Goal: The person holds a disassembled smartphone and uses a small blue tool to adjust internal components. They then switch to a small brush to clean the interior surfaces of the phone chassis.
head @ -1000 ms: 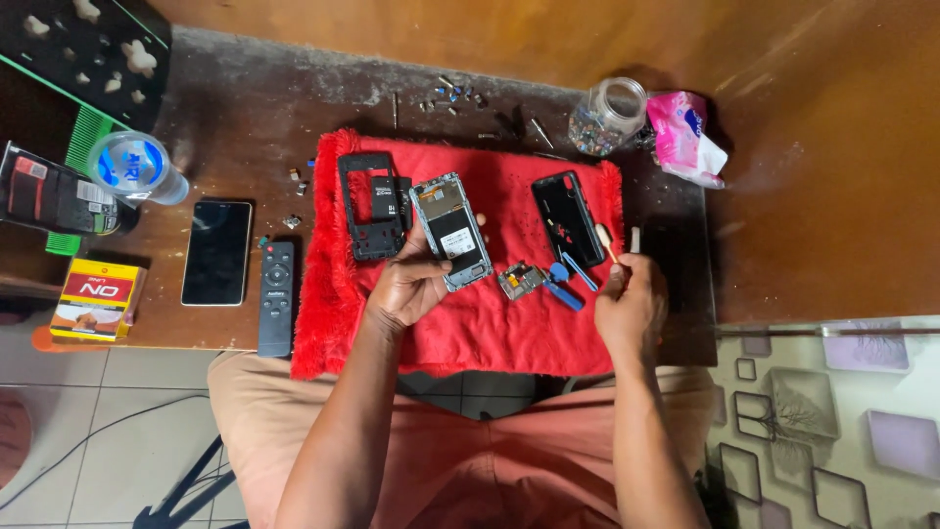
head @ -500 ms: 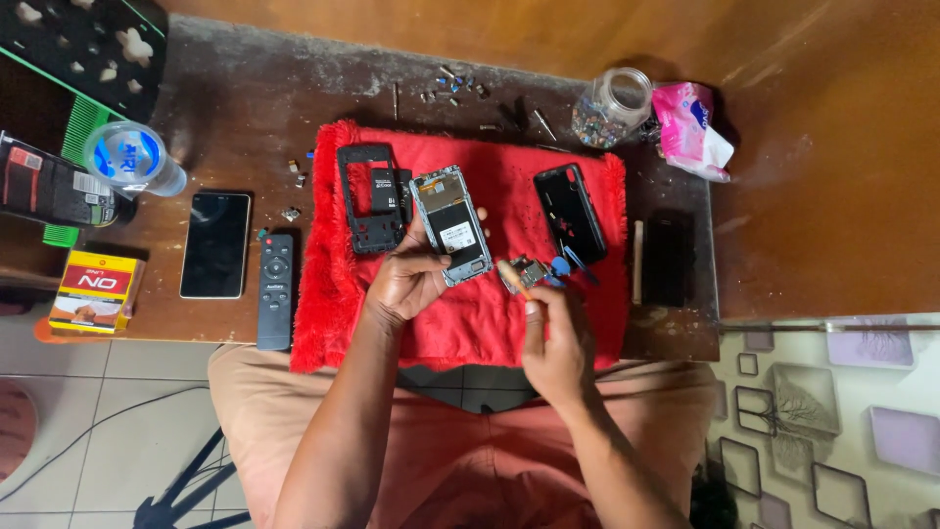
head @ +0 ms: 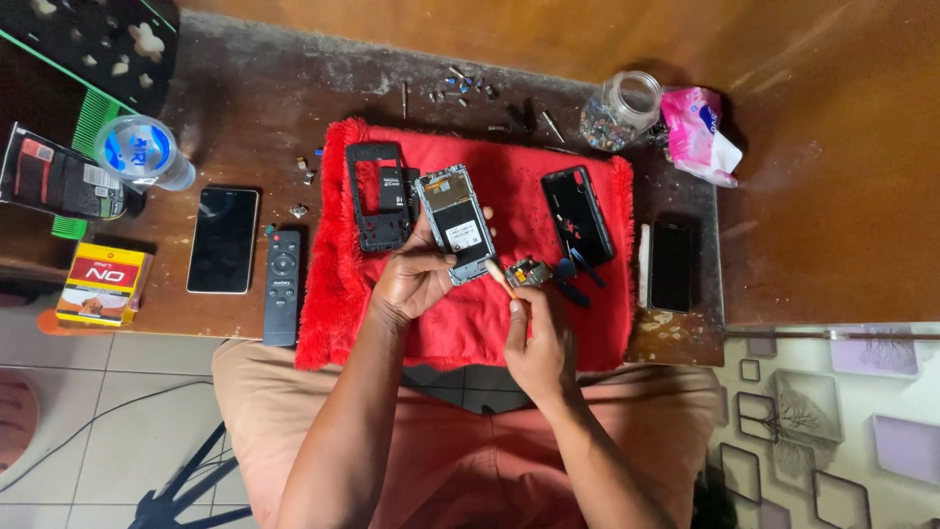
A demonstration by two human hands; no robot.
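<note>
— While the red cloth [head: 470, 323] covers the middle of the wooden table [head: 255, 93], what lies around the hands?

— A black phone frame [head: 375, 196] rests on the cloth just left of the opened phone [head: 456, 223]. A black phone [head: 579, 214] lies to the right on the cloth, with blue tweezers [head: 571, 277] below it. Off the cloth, a dark phone [head: 672, 263] sits at the right beside a thin white stick [head: 643, 263]; at the left lie a black remote [head: 282, 286] and another phone [head: 223, 239].

— Anything in the way?

— A small metal part [head: 529, 271] lies right beside the tool tip, between the opened phone and the tweezers.

— And the hands?

— The left hand [head: 416, 279] is clamped on the lower edge of the opened phone, which lies tilted on the cloth, insides up. The right hand [head: 537, 343] is closed around a thin tool [head: 499, 279], its tip at the phone's lower right corner.

— Containers?

— A clear glass jar [head: 619, 110] at the far edge holds small bits, too tiny to tell apart. Loose screws [head: 462, 86] are scattered near it. A lidded plastic cup [head: 144, 154] stands at the left; a yellow box [head: 103, 284] lies by the near edge.
</note>
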